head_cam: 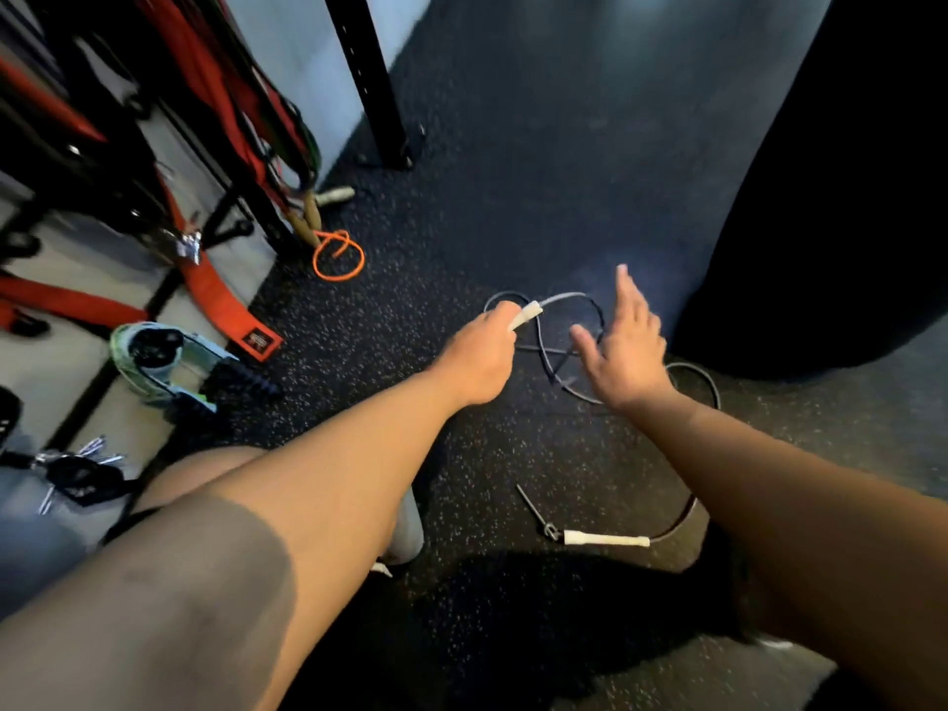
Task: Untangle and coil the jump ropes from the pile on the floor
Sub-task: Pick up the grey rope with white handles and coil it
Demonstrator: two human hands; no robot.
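- I saw the left hand [479,351] curled round one white handle [526,315] of the dark jump rope [551,369].
- The right hand [623,351] hovered over the rope's tangled loops, fingers straight and spread, holding nothing.
- The tangle lay on the speckled floor [461,197].
- The second white handle [605,538] lay on the floor nearer me, between the forearms.
- An orange rope [338,261] lay looped well apart, beside the red straps [220,295].

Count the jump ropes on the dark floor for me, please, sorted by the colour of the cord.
black jump rope: 1
orange jump rope: 1
Total: 2
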